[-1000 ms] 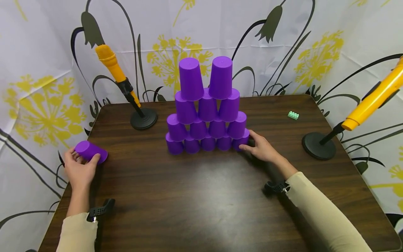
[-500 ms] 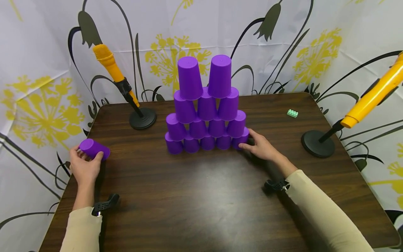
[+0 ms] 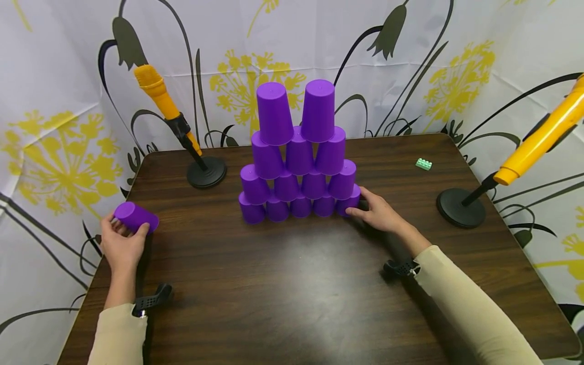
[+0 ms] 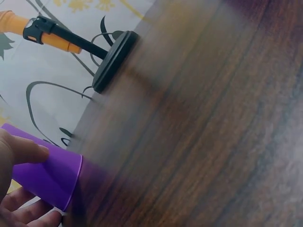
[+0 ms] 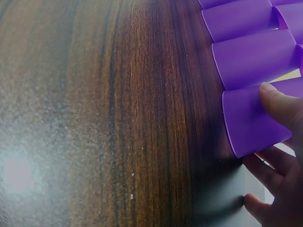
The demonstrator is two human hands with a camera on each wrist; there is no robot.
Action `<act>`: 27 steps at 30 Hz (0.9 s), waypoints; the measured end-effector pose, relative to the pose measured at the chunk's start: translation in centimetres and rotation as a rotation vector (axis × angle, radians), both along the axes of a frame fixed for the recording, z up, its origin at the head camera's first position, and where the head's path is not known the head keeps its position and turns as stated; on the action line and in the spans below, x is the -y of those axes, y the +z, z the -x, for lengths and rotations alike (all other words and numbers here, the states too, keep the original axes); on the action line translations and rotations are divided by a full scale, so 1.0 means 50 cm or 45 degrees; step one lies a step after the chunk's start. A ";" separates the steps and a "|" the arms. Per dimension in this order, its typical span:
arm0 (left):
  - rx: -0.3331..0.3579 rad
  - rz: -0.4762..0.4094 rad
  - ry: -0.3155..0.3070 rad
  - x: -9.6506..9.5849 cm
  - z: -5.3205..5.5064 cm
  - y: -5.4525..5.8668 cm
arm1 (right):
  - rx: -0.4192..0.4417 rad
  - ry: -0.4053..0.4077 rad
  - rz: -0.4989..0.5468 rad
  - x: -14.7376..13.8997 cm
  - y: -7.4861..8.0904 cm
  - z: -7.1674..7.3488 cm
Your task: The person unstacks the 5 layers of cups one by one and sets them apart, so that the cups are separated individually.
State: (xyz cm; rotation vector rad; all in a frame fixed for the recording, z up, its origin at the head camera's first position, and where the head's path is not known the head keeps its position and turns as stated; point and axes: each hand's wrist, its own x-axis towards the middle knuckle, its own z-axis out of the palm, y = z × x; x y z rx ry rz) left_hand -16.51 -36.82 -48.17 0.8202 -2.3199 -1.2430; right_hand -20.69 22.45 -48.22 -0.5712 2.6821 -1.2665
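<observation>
Head view, read as a clock face centred on the cup stack [image 3: 300, 154], puts the left hand [image 3: 120, 244] between eight and nine o'clock, near the left edge of the table [image 3: 296, 289]. Its thumb and fingers are curled round a loose cup [image 3: 132, 216]; whether that cup's rim touches the tabletop cannot be told. A slack grip there might let it roll off the edge. Just above nine o'clock leans a stand-mounted microphone [image 3: 157, 94], which a wide swing of the loose cup could knock. At the centre, the top pair [image 3: 318, 111] would probably fall first from any jolt, having only rims resting on bases below. The likeliest cause sits at four o'clock: the right hand [image 3: 378, 214] pinches the bottom corner cup [image 3: 348, 204], thumb in front and fingers behind, so a tug or slip could bring down the rows above. The green block [image 3: 424, 164] lies well apart at three o'clock.

As for looks, the loose cup is plain purple, smooth and tapered, its mouth turned toward the table in the left wrist view. The stacked cups match it, all upside down in rows of five, four, three and two. The right wrist view shows the corner cup's thin lip, its wall apparently undented.
</observation>
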 end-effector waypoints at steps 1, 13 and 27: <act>-0.005 0.003 0.003 0.000 0.000 0.000 | 0.000 0.001 0.001 0.000 0.000 0.000; -0.482 0.290 0.077 -0.042 -0.005 0.069 | 0.013 0.002 -0.004 -0.001 0.000 0.000; -0.898 0.247 -0.543 -0.283 0.032 0.311 | 0.016 0.023 0.013 -0.003 -0.003 0.001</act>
